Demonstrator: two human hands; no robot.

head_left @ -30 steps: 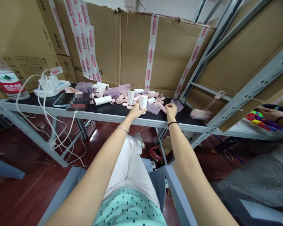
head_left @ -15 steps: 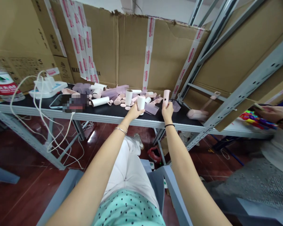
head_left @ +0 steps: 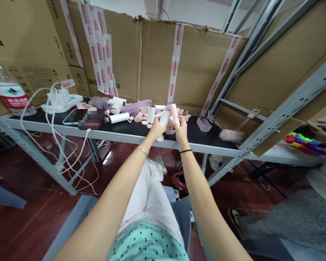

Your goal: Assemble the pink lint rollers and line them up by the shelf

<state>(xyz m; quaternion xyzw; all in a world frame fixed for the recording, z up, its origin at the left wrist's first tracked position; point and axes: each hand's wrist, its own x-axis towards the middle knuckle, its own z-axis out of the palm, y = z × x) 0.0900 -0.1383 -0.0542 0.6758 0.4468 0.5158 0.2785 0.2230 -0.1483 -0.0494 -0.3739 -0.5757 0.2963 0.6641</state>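
Observation:
My left hand [head_left: 157,131] is closed around a white cylinder [head_left: 164,118], tilted over the front part of the black tabletop. Close beside it, my right hand [head_left: 180,127] grips a pale pink tube [head_left: 174,113]. The two pieces are side by side, and I cannot tell whether they touch. Another white cylinder [head_left: 151,114] stands upright just left of my hands. A further white cylinder [head_left: 118,118] lies on its side farther left. Small pink parts [head_left: 139,116] and translucent purple pieces [head_left: 136,106] are scattered behind and around them.
At the left are a phone [head_left: 72,116], a white power strip [head_left: 62,104] with cables and a water bottle [head_left: 12,90]. A purple tray piece [head_left: 204,124] and a pink part [head_left: 231,135] lie right. Cardboard [head_left: 154,61] walls the back. Another person's sleeve [head_left: 323,174] shows at far right.
My right hand has moved left with the pink tube, up to my left hand. The white cylinder in my left hand has tilted. The camera view has shifted slightly.

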